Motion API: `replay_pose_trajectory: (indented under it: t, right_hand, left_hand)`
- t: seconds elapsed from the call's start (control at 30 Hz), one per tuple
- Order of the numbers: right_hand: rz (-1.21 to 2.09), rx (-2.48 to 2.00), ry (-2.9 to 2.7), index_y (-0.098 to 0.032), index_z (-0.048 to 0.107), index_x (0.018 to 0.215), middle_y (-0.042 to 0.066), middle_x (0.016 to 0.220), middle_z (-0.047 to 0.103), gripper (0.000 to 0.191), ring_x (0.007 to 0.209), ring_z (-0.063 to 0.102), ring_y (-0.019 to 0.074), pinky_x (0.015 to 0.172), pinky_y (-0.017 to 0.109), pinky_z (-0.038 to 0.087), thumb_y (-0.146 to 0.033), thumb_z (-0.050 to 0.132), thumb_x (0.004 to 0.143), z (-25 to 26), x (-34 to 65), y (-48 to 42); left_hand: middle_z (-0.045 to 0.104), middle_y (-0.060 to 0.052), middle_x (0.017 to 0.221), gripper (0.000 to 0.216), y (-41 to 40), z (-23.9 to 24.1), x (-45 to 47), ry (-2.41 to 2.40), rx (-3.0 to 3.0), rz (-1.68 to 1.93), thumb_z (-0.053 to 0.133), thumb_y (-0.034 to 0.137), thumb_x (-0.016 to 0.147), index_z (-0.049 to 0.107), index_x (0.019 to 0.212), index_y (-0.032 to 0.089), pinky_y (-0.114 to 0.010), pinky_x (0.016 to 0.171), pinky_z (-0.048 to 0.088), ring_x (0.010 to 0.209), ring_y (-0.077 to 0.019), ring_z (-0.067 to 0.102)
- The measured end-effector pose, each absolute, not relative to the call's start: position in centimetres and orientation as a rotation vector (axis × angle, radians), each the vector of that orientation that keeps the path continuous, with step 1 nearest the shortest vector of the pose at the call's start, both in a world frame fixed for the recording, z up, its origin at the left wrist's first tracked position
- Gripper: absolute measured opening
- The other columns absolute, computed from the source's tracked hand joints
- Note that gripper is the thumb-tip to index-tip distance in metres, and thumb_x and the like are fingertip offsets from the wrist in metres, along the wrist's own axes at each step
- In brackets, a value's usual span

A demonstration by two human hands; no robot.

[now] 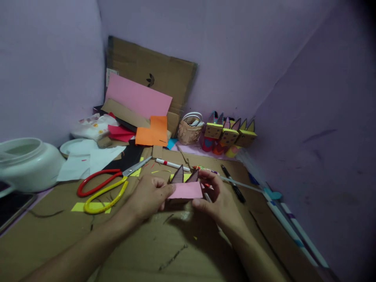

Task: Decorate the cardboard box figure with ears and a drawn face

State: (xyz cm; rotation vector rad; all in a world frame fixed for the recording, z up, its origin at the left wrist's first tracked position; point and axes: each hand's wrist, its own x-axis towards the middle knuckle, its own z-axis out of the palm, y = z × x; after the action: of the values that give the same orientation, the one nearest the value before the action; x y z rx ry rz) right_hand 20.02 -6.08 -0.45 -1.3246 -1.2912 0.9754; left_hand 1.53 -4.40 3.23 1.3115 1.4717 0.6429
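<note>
My left hand [152,194] grips the left side of a small cardboard box [187,190] with a pink paper face. Two pointed dark-edged ears rise from its far edge, with a strip of yellow behind them. Around the box's right end curl the thumb and fingers of my right hand [213,196]. A thin white stick shows beneath that hand, mostly hidden. Scissors [126,174] with one red and one yellow handle loop lie left of my left hand. Beyond the box rest a white marker [172,164] and a crayon [205,170].
A black pen [232,184] lies to the right. Behind stand a wrapped basket [189,131] and several eared box figures [230,136]. Orange paper [152,133], pink paper [138,94] and a cardboard sheet [170,70] lean at the back. A white pot [32,168] and a phone [14,205] are at left.
</note>
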Motion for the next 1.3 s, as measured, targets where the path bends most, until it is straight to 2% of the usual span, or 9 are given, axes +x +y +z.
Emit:
replay_pose_trajectory:
  t: [0.07,0.13,0.3,0.43,0.53,0.73,0.97,1.17,1.3]
  right_hand:
    - [1.117,-1.260,-1.405,-0.022,0.051,0.126,0.010,0.123,0.059,0.085,0.098,0.059,0.0250,0.081,0.036,0.048,-0.026,0.084,0.047,-0.7,20.2,-5.9]
    - [1.192,-1.250,-1.487,-0.022,0.046,0.131,0.008,0.119,0.061,0.090,0.094,0.060,0.0240,0.079,0.035,0.049,-0.024,0.083,0.049,-0.8,19.9,-5.4]
    - [1.114,-1.237,-1.535,-0.020,0.056,0.107,0.000,0.089,0.063,0.058,0.073,0.055,0.0164,0.063,0.026,0.046,-0.022,0.079,0.054,-1.2,18.9,-4.4]
    - [1.077,-1.194,-1.538,-0.019,0.058,0.093,-0.002,0.082,0.062,0.044,0.071,0.054,0.0151,0.062,0.024,0.045,-0.017,0.078,0.054,-1.0,18.7,-4.5]
    - [1.102,-1.156,-1.511,-0.019,0.058,0.094,-0.001,0.084,0.065,0.043,0.071,0.057,0.0155,0.067,0.026,0.047,-0.016,0.077,0.055,-1.1,19.0,-4.5]
    - [0.977,-1.281,-1.510,-0.019,0.059,0.104,0.002,0.097,0.068,0.052,0.090,0.062,0.0218,0.080,0.034,0.050,-0.019,0.078,0.056,-1.7,20.3,-4.4]
    - [0.969,-1.333,-1.429,-0.021,0.061,0.098,0.005,0.094,0.070,0.052,0.090,0.064,0.0272,0.081,0.041,0.052,-0.018,0.082,0.050,-1.0,19.8,-5.0]
    - [1.035,-1.286,-1.371,-0.022,0.059,0.100,0.004,0.097,0.070,0.056,0.092,0.066,0.0266,0.081,0.040,0.054,-0.018,0.082,0.049,-0.6,19.1,-5.8]
    - [1.021,-1.234,-1.371,-0.022,0.059,0.099,0.004,0.099,0.070,0.052,0.092,0.067,0.0247,0.083,0.039,0.054,-0.018,0.081,0.052,-0.7,18.7,-6.2]
  left_hand:
    - [0.040,0.006,0.031,0.042,-4.4,3.2,1.4,1.469,1.307,0.641,0.055,0.033,0.076,0.044,0.038,0.020,-0.021,0.035,0.021,0.029,-0.0069,0.031]
    - [0.040,0.006,0.031,0.041,-4.4,3.0,1.4,1.467,1.306,0.646,0.055,0.034,0.076,0.044,0.040,0.020,-0.020,0.035,0.021,0.030,-0.0067,0.030]
    - [0.036,0.007,0.030,0.040,-4.1,2.8,1.3,1.466,1.304,0.646,0.053,0.034,0.076,0.041,0.040,0.021,-0.020,0.034,0.018,0.029,-0.0069,0.027]
    - [0.037,0.006,0.030,0.038,-3.8,2.7,1.0,1.452,1.327,0.637,0.055,0.033,0.072,0.042,0.038,0.021,-0.021,0.036,0.018,0.030,-0.0073,0.029]
    - [0.039,0.005,0.030,0.036,-3.5,2.7,0.3,1.468,1.355,0.656,0.058,0.033,0.067,0.044,0.037,0.020,-0.022,0.038,0.019,0.033,-0.0078,0.030]
    - [0.041,0.004,0.035,0.034,-2.5,3.6,-2.7,1.540,1.396,0.740,0.060,0.033,0.064,0.044,0.037,0.020,-0.022,0.041,0.021,0.037,-0.0076,0.031]
    - [0.034,0.006,0.039,0.032,-2.0,5.0,-5.1,1.956,1.534,0.822,0.056,0.034,0.071,0.042,0.046,0.020,-0.023,0.043,0.021,0.041,-0.0095,0.031]
    - [0.041,0.005,0.048,0.031,-2.6,5.4,-4.8,2.101,1.759,0.851,0.051,0.043,0.080,0.054,0.060,0.020,-0.024,0.051,0.027,0.052,-0.0128,0.041]
    - [0.046,0.003,0.052,0.030,-2.1,4.4,-5.3,2.056,1.933,0.836,0.046,0.039,0.083,0.053,0.061,0.020,-0.025,0.052,0.025,0.055,-0.0150,0.045]
